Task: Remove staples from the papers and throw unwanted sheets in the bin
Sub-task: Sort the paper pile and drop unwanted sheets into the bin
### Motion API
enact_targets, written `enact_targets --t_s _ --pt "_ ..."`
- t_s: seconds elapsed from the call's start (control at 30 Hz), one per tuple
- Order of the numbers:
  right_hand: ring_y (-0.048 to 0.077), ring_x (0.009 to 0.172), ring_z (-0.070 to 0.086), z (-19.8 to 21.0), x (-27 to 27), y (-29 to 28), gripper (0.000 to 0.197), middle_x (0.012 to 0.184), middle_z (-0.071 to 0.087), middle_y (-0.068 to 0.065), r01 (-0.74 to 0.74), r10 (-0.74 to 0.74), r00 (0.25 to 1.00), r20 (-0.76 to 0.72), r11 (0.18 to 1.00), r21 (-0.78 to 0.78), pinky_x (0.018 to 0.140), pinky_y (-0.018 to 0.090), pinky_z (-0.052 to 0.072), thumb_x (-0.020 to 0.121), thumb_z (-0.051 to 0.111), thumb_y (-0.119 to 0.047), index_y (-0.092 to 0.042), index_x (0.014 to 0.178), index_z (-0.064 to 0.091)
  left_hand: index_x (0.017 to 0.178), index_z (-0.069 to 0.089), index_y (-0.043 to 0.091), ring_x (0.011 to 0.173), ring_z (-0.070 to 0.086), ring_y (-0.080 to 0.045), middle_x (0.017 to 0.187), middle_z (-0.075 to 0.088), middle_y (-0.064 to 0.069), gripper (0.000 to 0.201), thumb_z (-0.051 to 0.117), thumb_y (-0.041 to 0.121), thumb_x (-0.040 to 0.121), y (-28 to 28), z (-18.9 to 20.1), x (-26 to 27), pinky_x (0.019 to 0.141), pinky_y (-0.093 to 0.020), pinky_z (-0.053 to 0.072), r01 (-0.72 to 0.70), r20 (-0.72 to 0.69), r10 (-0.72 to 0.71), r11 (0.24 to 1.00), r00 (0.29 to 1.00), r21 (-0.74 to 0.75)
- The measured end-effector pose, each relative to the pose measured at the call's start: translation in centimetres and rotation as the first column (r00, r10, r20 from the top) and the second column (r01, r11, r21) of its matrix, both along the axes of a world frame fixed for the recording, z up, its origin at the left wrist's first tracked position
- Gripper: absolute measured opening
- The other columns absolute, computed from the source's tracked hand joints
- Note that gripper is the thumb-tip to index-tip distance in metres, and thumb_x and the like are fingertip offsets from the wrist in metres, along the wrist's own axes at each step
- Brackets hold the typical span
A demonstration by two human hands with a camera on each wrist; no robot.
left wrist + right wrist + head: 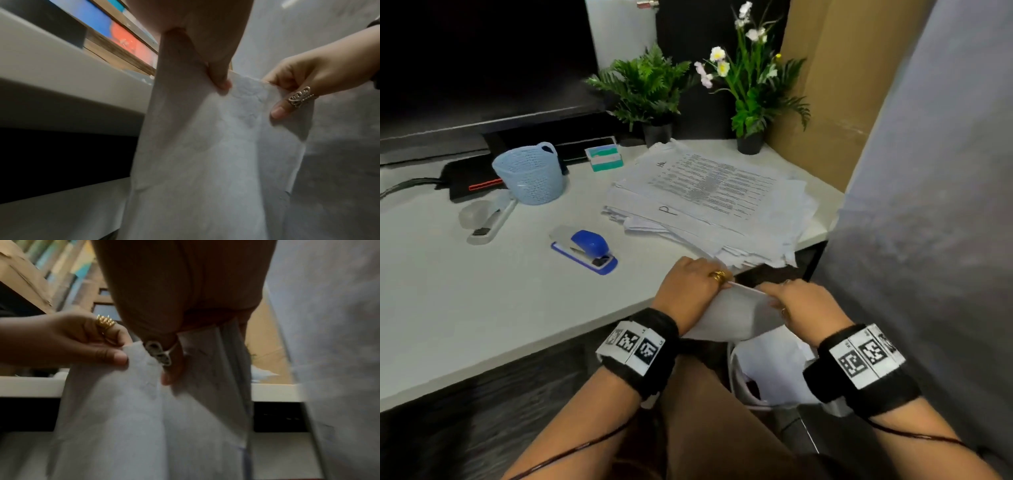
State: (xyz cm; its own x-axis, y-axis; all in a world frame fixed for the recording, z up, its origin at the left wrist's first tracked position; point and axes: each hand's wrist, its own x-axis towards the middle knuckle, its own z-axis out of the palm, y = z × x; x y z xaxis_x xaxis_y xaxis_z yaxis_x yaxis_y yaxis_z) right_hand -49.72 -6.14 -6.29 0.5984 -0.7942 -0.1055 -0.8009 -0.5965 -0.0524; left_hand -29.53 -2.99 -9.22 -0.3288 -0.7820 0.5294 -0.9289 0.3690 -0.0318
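I see both hands pinching the top edge of the sheets (736, 311): left hand (690, 286), right hand (803, 301), just off the tabletop (482, 291) edge.

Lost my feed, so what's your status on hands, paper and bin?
Left hand and right hand pinch one sheet at its top edge. Sheet hangs off the desk edge, above the bin. Nothing blocking.
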Motion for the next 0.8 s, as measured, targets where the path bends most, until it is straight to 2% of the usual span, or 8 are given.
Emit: enact_targets --t_s 0.1,0.2,0.3,0.4,0.47,0.53,0.8 --pt "0.029 0.101 0.057 -1.0 -2.7 -1.2 0.036 0.098 0.059 0.009 0.187 -0.186 0.982 -0.028 0.982 0.028 0.067 0.029 0.033 0.087 0.043 -0.003 -0.025 0.111 0.057 0.086 0.070 0.021 0.080 0.060 -0.021 0.085 0.064 0.002 0.034 0.041 0.040 0.084 -1.9 0.1 -1.8 0.078 -0.031 0.029 -0.028 0.049 0.026 0.999 0.998 0.024" --pt "0.031 0.104 0.057 -1.9 -4.8 -2.2 0.038 0.105 0.061 0.013 0.337 -0.333 0.939 -0.083 0.940 0.043 0.076 0.033 0.042 0.085 0.043 0.001 -0.020 0.111 0.062 0.107 0.065 0.020 0.101 0.047 -0.025 0.106 0.062 -0.005 0.045 0.038 0.047 0.084 -3.4 -0.1 -2.2 0.088 -0.040 0.029 -0.034 0.126 0.031 0.999 0.992 0.025" --pt "0.033 0.106 0.058 -3.2 -5.7 -3.2 0.034 0.112 0.061 0.016 0.445 -0.436 0.893 -0.107 0.892 0.080 0.083 0.034 0.045 0.087 0.042 -0.002 -0.015 0.112 0.063 0.127 0.051 0.024 0.115 0.038 -0.030 0.128 0.051 -0.013 0.049 0.038 0.049 0.087 -4.5 -0.5 -1.8 0.096 -0.049 0.026 0.001 0.125 -0.003 1.000 0.992 0.015" --pt "0.034 0.107 0.058 -5.3 -6.0 -4.6 0.032 0.115 0.060 0.017 0.519 -0.508 0.855 -0.106 0.842 0.146 0.086 0.035 0.046 0.089 0.045 -0.004 -0.015 0.111 0.065 0.139 0.032 0.030 0.127 0.034 -0.034 0.144 0.032 -0.014 0.056 0.026 0.058 0.091 -5.1 -1.3 -1.1 0.101 -0.057 0.025 -0.080 0.115 0.071 0.994 0.991 0.081" --pt "0.034 0.108 0.058 -6.8 -5.9 -5.5 0.031 0.117 0.061 0.017 0.558 -0.548 0.830 -0.106 0.808 0.189 0.088 0.036 0.046 0.089 0.046 -0.006 -0.014 0.112 0.066 0.142 0.028 0.029 0.128 0.039 -0.036 0.146 0.035 -0.014 0.063 0.018 0.063 0.090 -5.3 -1.8 -0.8 0.098 -0.064 0.030 -0.132 0.142 0.110 0.979 0.984 0.156" --pt "0.033 0.109 0.059 -8.6 -5.6 -6.4 0.031 0.117 0.061 0.017 0.586 -0.580 0.809 -0.099 0.779 0.225 0.089 0.036 0.047 0.090 0.046 -0.006 -0.011 0.112 0.066 0.143 0.027 0.029 0.127 0.040 -0.035 0.144 0.040 -0.013 0.067 0.023 0.065 0.086 -5.6 -2.2 -0.7 0.095 -0.067 0.032 -0.148 0.169 0.115 0.969 0.979 0.199" --pt "0.033 0.112 0.058 -16.5 -5.2 -8.0 0.033 0.120 0.061 0.019 0.642 -0.636 0.760 -0.134 0.701 0.312 0.092 0.036 0.045 0.093 0.042 -0.009 -0.006 0.122 0.059 0.145 0.022 0.030 0.131 0.031 -0.035 0.148 0.033 -0.012 0.077 0.030 0.070 0.080 -5.7 -2.7 -0.5 0.100 -0.066 0.018 -0.144 0.162 0.116 0.974 0.980 0.174"
